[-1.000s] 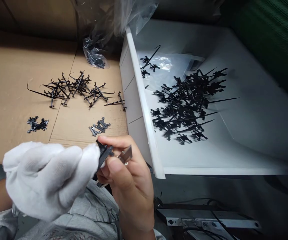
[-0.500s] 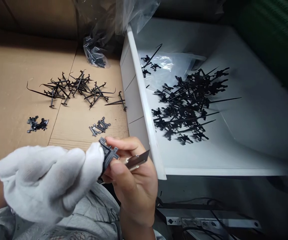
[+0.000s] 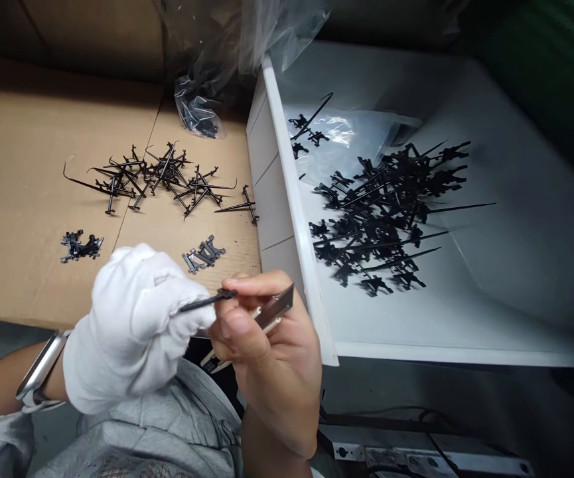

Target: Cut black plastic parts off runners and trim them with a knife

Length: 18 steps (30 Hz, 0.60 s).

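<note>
My left hand (image 3: 135,325), in a white glove, is closed on a small black plastic part (image 3: 202,303), now turned edge-on. Its far end meets the thumb and forefinger of my right hand (image 3: 271,358), which is bare. Tucked in that same right hand is a utility knife (image 3: 275,307); its broad blade points up and right, and its handle shows below the fingers. Flat black plastic pieces (image 3: 204,253) lie on the cardboard just beyond my hands, with another small cluster (image 3: 81,246) farther left.
Thin black rods with crossbars (image 3: 164,174) lie tangled on the cardboard-covered table (image 3: 28,172). To the right, a white bin (image 3: 306,265) holds a heap of black assemblies (image 3: 381,212) and a clear bag (image 3: 341,129). Another plastic bag (image 3: 200,113) sits behind.
The black part has turned from showing its flat face to edge-on. My left hand has rotated, bringing the wristwatch into view. The knife stays in my right hand.
</note>
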Tool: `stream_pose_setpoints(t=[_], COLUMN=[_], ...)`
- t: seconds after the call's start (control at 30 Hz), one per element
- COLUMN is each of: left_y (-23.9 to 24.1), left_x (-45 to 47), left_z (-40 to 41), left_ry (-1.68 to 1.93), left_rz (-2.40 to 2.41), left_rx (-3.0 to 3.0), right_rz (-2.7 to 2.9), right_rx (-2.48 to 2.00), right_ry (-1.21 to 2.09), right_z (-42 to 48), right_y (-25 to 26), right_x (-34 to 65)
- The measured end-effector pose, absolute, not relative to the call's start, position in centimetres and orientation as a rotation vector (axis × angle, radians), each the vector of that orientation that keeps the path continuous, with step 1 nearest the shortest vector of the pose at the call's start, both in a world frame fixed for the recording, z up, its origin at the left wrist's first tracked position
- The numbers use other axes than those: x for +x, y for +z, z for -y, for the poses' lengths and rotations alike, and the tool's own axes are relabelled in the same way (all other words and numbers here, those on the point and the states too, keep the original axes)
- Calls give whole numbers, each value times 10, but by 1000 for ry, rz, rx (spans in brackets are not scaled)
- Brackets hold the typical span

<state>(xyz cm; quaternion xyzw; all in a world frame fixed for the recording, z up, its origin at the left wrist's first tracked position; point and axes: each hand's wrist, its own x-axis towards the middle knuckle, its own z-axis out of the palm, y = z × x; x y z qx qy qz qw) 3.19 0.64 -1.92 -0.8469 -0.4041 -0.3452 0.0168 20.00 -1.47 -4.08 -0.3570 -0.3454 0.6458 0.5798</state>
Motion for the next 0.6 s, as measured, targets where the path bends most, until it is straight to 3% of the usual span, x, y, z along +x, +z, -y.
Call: stream_pose_setpoints(t=[0.43,0.6], left_y=[-15,-22], left_x=[36,27], left_z=[2,-6], left_ry=[-1138,-956], left_rz=[1322,1257], left_rx=[-2706,-2532], right_rz=[804,845], right_rx=[-890,-971], right_ry=[1460,1502], right_z=[21,17], right_y=[-37,-40], right_x=[202,210])
